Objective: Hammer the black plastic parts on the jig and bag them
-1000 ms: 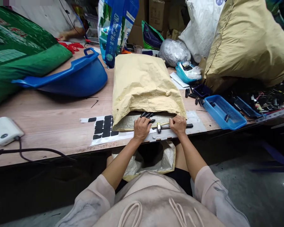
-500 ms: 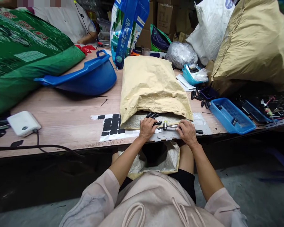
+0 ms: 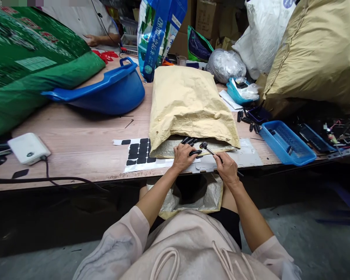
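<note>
My left hand (image 3: 182, 157) is closed around a small black cylindrical piece (image 3: 195, 152), whose end sticks out to the right of the fingers. In my right hand (image 3: 228, 168) is a small hammer (image 3: 211, 151), gripped by its handle and slanting up to the left. Its head is just above and right of the black piece, apart from it as far as I can see. Several more black pieces (image 3: 189, 140) lie in the open mouth of a tan woven sack (image 3: 192, 93), right behind my hands. Left of the sack mouth lies a white sheet with black rounded stickers (image 3: 138, 152).
A blue basin (image 3: 113, 91) and a white box with a cable (image 3: 29, 149) are on the left. To the right stands a blue basket (image 3: 287, 142), near loose black pieces (image 3: 252, 126). An open sack (image 3: 214, 198) lies on my lap. A co-worker's hand (image 3: 95, 40) shows at the back.
My right hand has shifted slightly left and turned the hammer from nearly level to a slant, its head now further up. My left hand keeps the black piece in almost the same place.
</note>
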A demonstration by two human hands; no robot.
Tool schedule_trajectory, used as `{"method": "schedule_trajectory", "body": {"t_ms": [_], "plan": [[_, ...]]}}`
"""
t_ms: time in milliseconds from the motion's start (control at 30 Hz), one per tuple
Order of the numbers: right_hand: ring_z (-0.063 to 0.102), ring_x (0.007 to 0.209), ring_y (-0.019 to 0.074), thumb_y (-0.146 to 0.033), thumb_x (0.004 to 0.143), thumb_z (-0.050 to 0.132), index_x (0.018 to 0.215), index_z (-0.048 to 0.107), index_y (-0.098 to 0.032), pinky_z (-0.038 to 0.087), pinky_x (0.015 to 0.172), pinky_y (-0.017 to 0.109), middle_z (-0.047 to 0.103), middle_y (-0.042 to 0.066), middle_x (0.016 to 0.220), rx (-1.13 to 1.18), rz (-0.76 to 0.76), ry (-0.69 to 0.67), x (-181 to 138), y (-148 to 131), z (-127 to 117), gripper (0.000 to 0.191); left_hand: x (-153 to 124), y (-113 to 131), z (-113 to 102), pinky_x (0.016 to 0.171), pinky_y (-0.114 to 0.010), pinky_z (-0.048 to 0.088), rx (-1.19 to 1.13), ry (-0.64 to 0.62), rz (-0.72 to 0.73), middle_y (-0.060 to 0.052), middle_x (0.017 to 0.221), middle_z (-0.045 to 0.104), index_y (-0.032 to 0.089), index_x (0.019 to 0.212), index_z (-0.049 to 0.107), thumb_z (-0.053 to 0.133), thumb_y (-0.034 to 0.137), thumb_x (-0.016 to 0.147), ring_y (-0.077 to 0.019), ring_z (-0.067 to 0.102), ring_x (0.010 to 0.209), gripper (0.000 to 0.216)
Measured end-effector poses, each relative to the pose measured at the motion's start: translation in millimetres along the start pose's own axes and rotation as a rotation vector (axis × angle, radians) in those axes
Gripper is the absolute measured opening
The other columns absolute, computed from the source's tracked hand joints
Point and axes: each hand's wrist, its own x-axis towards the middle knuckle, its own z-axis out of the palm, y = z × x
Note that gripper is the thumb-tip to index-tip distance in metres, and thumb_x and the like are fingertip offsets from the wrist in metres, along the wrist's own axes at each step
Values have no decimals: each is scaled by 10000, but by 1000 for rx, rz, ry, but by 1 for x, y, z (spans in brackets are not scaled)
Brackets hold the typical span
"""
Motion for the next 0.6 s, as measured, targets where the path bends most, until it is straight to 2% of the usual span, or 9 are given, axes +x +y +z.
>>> {"method": "schedule_trajectory", "body": {"t_ms": [167,300,500,600], "plan": [[682,885,200,-391,1056,488,967,728,-238,459,751,277,765,57,971,-50,29,-48,1,-1,1,298,1,-1,1,1008,-465,337,-11,-3,-11,-44,1097,735,283,1054,768,747,328,905,-277,536,1121,157],[683,912,207,-404,1057,489,971,728,-241,465,776,285,761,65,990,-14,34,-19,3,-6,-1,302,2,-1,2,1018,-469,332,-29,-3,-24,-39,1099,737,286,1046,767,762,325,894,-279,534,1120,158],[685,878,201,-375,1046,506,969,730,-243,466,765,283,760,52,955,-7,7,-102,-1,-16,8,271,2,0,0,1011,-472,326,-46,1,-46,-40,1098,738,280,1036,756,775,345,882,-279,523,1104,168],[682,878,198,-362,1038,517,959,735,-250,467,773,288,756,49,952,-13,5,-78,2,-12,8,257,3,0,1,1010,-470,325,-47,7,-45,-38,1089,741,284,1024,756,781,341,875,-279,524,1103,162]]}}
